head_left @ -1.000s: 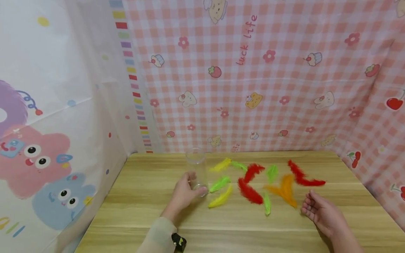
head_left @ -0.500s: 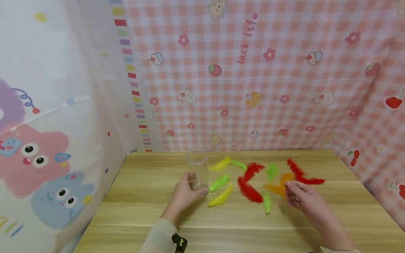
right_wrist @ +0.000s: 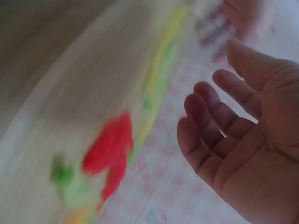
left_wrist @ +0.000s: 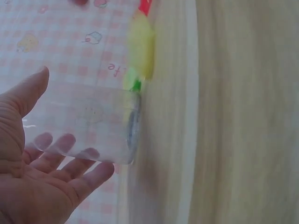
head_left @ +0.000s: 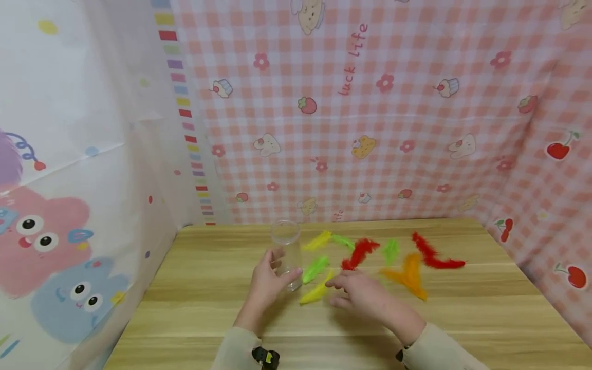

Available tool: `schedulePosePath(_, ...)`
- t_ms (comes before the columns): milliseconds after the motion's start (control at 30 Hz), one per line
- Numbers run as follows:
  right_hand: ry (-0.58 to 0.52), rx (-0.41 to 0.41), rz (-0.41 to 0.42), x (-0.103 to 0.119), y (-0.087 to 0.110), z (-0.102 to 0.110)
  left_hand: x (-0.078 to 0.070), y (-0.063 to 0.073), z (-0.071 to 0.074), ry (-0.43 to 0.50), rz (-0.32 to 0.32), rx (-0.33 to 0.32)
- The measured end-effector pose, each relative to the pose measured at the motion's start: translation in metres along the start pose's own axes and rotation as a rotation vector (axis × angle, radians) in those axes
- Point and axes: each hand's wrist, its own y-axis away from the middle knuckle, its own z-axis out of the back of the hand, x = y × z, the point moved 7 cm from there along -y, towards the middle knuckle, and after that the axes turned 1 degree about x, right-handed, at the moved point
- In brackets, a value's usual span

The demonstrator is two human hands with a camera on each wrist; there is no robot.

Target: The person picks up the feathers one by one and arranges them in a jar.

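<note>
Upright on the wooden table stands a clear cylindrical container (head_left: 288, 254), see-through, with nothing visible inside. My left hand (head_left: 270, 280) holds it low down, thumb on the near side and fingers round the other; in the left wrist view the fingertips (left_wrist: 65, 142) show through its wall. My right hand (head_left: 361, 298) hovers just right of the near yellow feather (head_left: 314, 294), fingers loosely bent. Nothing lies in that palm (right_wrist: 247, 182) in the right wrist view. A green feather (head_left: 316, 269) lies by the container, and a red feather (head_left: 359, 253) lies beyond my right hand, partly hidden.
Farther back lie a yellow feather (head_left: 318, 240) and a green feather (head_left: 343, 241). To the right are another green feather (head_left: 390, 251), orange feathers (head_left: 410, 276) and red feathers (head_left: 435, 254). A pink checked cloth (head_left: 342, 128) hangs behind the table (head_left: 203, 318).
My right hand has swept left, from right of the orange feathers, over them, to beside the near yellow feather. It now covers the lower red and green feathers. My left hand stays on the container.
</note>
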Motion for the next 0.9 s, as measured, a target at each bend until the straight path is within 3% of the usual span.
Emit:
schedulePosePath(167,0.286,-0.059,0.071,0.011,-0.024,-0.025,0.000,0.007,-0.001,-0.007,0.004,-0.004)
schedulePosePath(267,0.379,-0.065,0.077,0.011,-0.032,-0.033,-0.001,0.009,-0.004,-0.014,0.001,-0.007)
schedulePosePath(533,0.453,-0.100,0.097,0.009,-0.040,-0.038,-0.011,0.004,0.000,-0.042,-0.016,-0.062)
schedulePosePath(733,0.550,-0.149,0.143,0.010,-0.039,-0.039,-0.044,0.000,0.011,0.007,-0.150,-0.150)
schedulePosePath(900,0.536,-0.132,0.137,0.009,-0.038,-0.043,-0.059,-0.001,0.013,0.026,-0.215,-0.157)
